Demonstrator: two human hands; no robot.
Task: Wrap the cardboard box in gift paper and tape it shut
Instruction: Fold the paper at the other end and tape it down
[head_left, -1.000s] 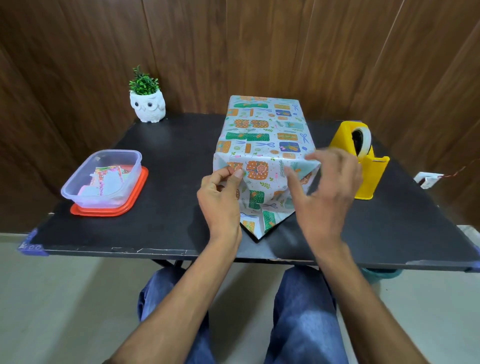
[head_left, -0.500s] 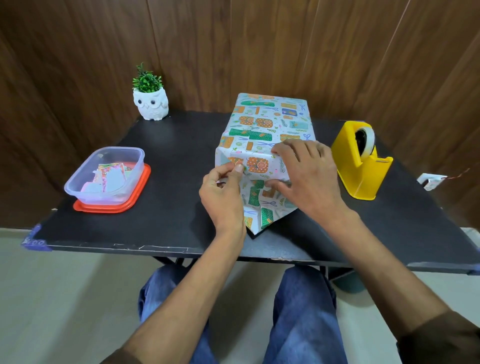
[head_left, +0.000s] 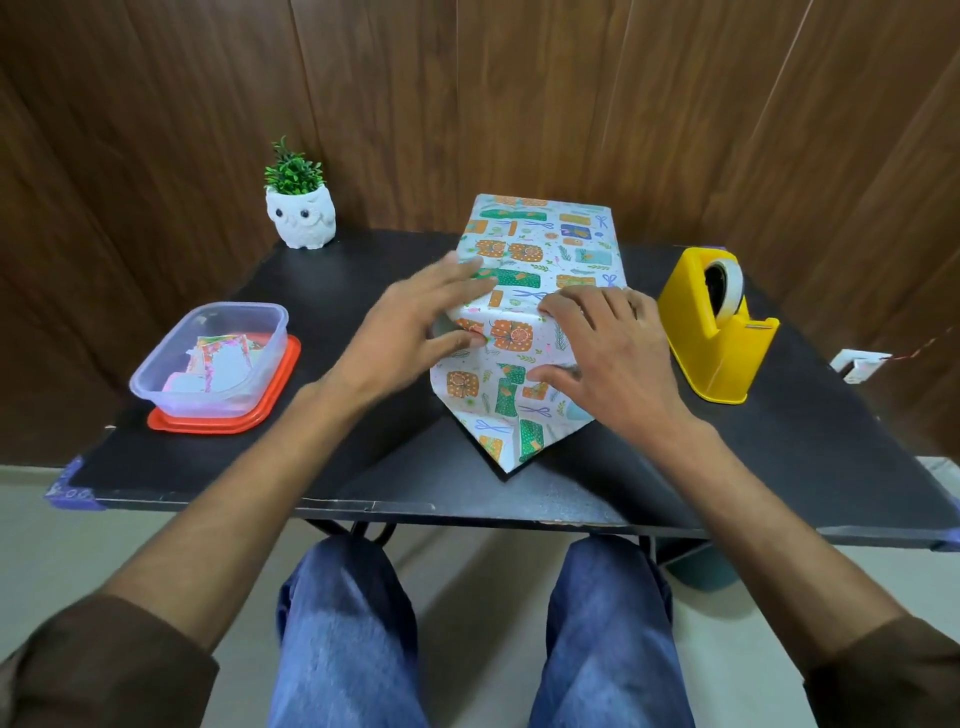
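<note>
Box (head_left: 558, 236) sits mid-table, covered in gift paper (head_left: 519, 280); its long axis runs straight away from the person, far end by the wood wall, near end facing the lap; the table (head_left: 363, 467) is black. The near end is the unfinished one; a pointed flap (head_left: 511, 421) of paper lies flat on the table, tip aimed at the person. Left hand (head_left: 410, 332) is at the near left corner of the box, fingers straight and spread, thumb touching the near face; it's blurred, and grips nothing that I can see. Right hand (head_left: 608, 358) is on the near right corner, fingers laid over the top edge, thumb splayed down on the near face, pressing the paper; it pinches nothing. My read: the step in hand is creasing the end folds; next comes lifting the flap against the near face and taping it. The relation that matters: the flap tip lies nearer the person than both hands, about on the box's centre line, so either hand can reach it; the tape dispenser (head_left: 717, 332) stands right of the box, near the right hand and well apart from the left; so the right hand likely fetches tape while the left pins the flap. Off left is a clear tub (head_left: 213, 358) of paper scraps on a red lid (head_left: 283, 387); an owl pot (head_left: 301, 221) stands at the back.
</note>
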